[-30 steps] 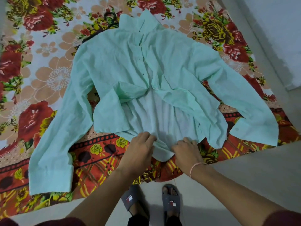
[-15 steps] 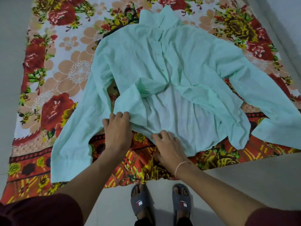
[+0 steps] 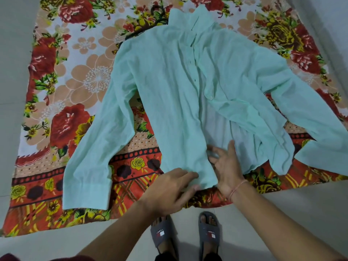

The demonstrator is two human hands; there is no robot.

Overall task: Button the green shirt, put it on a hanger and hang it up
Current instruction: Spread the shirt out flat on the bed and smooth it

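Observation:
The pale green shirt (image 3: 169, 87) lies spread on a floral bedsheet (image 3: 62, 91), collar away from me, sleeves out to both sides. Its left front panel lies flat down to the hem; the right panel is bunched aside, so the white inner back shows in the lower middle. My left hand (image 3: 169, 189) pinches the hem corner of the left panel. My right hand (image 3: 226, 166) lies flat with spread fingers on the fabric beside that panel's edge. A dark hanger (image 3: 158, 14) pokes out from under the collar, mostly hidden.
The sheet covers the floor ahead; bare grey tile (image 3: 282, 213) runs along its near edge and on both sides. My feet in grey slippers (image 3: 188, 232) stand just short of the sheet. A pale wall (image 3: 329, 25) rises at the right.
The left front panel, folded up before, has been pulled down flat to the hem. My left hand moved right and down with it; my right hand opened onto the fabric.

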